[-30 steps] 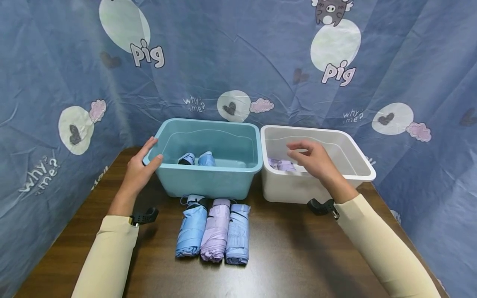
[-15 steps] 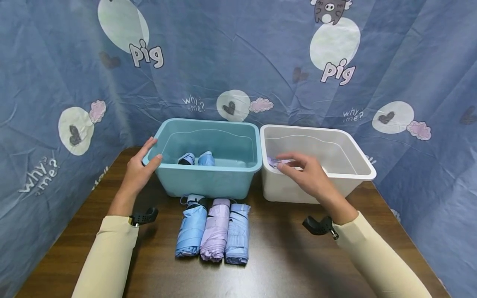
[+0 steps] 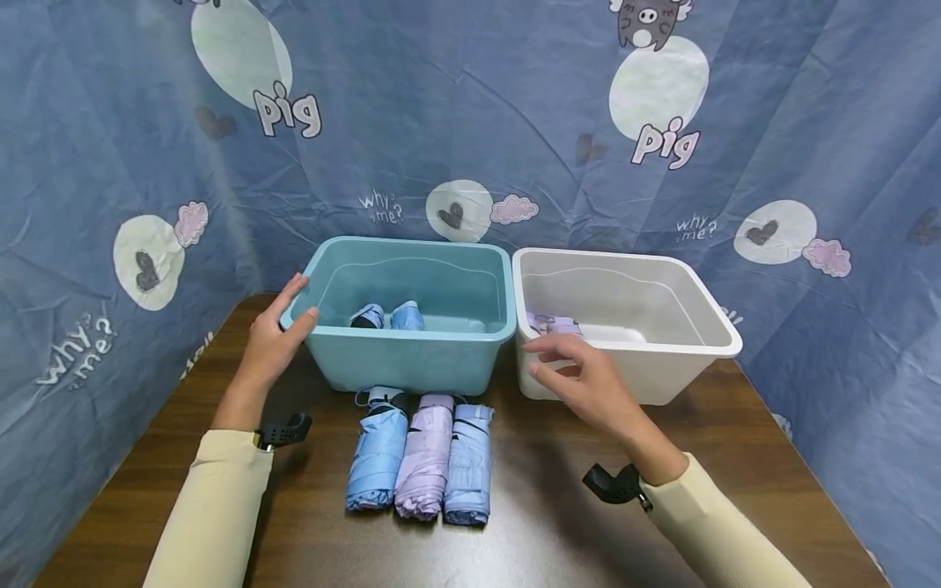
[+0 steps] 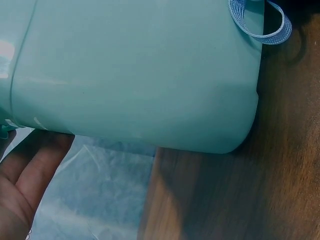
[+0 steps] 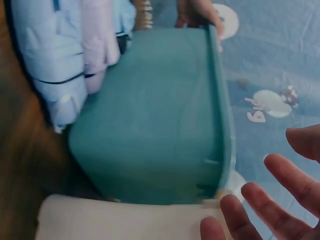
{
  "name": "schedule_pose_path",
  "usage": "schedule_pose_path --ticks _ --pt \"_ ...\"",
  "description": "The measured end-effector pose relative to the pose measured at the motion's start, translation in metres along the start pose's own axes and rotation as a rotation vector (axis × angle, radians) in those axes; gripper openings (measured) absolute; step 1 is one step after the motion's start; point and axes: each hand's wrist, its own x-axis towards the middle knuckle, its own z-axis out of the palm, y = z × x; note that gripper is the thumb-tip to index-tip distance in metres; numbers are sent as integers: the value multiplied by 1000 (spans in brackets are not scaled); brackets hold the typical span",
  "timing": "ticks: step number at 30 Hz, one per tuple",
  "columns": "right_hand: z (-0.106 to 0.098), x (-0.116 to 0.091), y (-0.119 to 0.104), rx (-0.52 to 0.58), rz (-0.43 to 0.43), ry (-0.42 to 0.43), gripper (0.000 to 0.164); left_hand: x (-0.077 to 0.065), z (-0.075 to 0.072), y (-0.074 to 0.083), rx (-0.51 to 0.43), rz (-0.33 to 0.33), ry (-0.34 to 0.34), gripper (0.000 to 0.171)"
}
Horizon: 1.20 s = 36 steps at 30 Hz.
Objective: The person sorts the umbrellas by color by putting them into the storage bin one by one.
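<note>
My left hand rests at the near-left corner of a teal plastic bin, thumb along the front rim and straight fingers against its left side. Two folded blue umbrellas lie inside that bin. My right hand hovers before the front wall of a white bin, holding nothing, its fingers apart and slightly bent. Folded purple umbrellas lie in the white bin's left end. Side by side on the table are a blue umbrella, a purple umbrella and a periwinkle umbrella.
Both bins stand side by side at the back of a dark wooden table. Behind them hangs a blue curtain with printed pigs and hearts. A wrist strap loops out near the teal bin's base.
My right hand has dipped over the white bin's left end, then drawn back toward me and lower, out in front of its rim. The left hand stays put on the teal bin.
</note>
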Motion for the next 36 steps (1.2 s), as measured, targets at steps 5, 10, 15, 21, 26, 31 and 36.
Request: schedule_pose_path --ticks 5,10,15,21,26,31,36 --pt "17 -7 21 -11 -14 -4 26 -1 1 0 -7 -6 3 59" --pt "33 -13 35 -3 16 -19 27 0 1 1 -9 4 20 59" --pt "49 -23 42 6 59 -27 26 -3 1 -1 -11 -4 14 58" --pt "67 -33 49 43 123 -42 28 -4 0 -3 -14 -6 12 59" --pt "79 -40 55 51 163 -55 34 -3 1 -3 -3 6 11 58" --pt "91 -46 61 30 173 -80 40 -4 1 -2 -7 5 18 58" --pt "101 -51 63 52 199 -116 44 -3 1 -1 -7 1 18 58"
